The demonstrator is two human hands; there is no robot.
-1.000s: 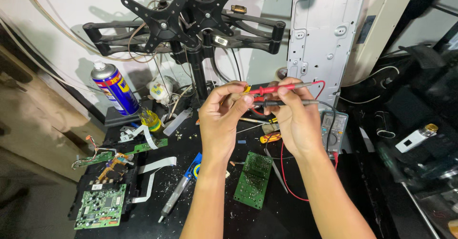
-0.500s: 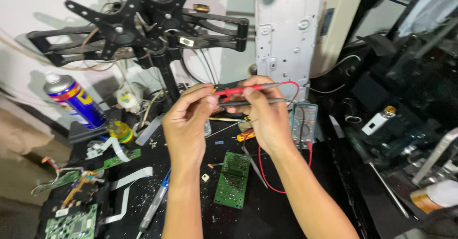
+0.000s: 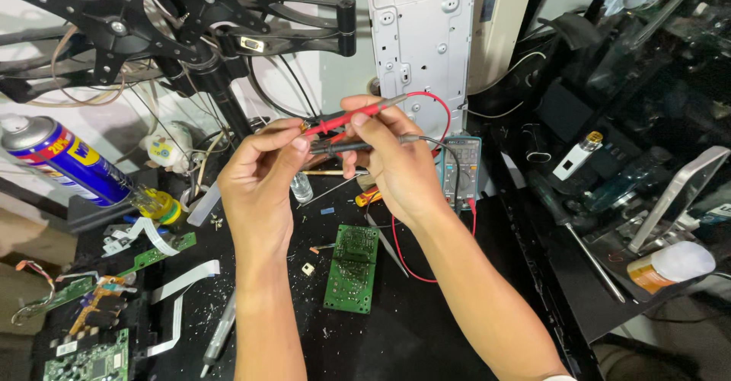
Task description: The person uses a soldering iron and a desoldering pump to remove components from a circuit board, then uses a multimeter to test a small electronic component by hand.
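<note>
Right hand (image 3: 396,164) pinching red probe (image 3: 346,120) and black probe (image 3: 358,146); left hand (image 3: 259,179) fingertips pressed together at probe tips, circuit board (image 3: 350,268) below.

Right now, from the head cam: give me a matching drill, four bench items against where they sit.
Items:
1. red probe
2. green circuit board
3. multimeter
4. spray can

Places:
A. far left of the bench
B. flat on the black mat, below the hands
C. behind the right hand, by the white metal panel
D. pinched between both hands, left hand at its tip

Pairs: 1-D, 2-B, 3-C, 4-A
</note>
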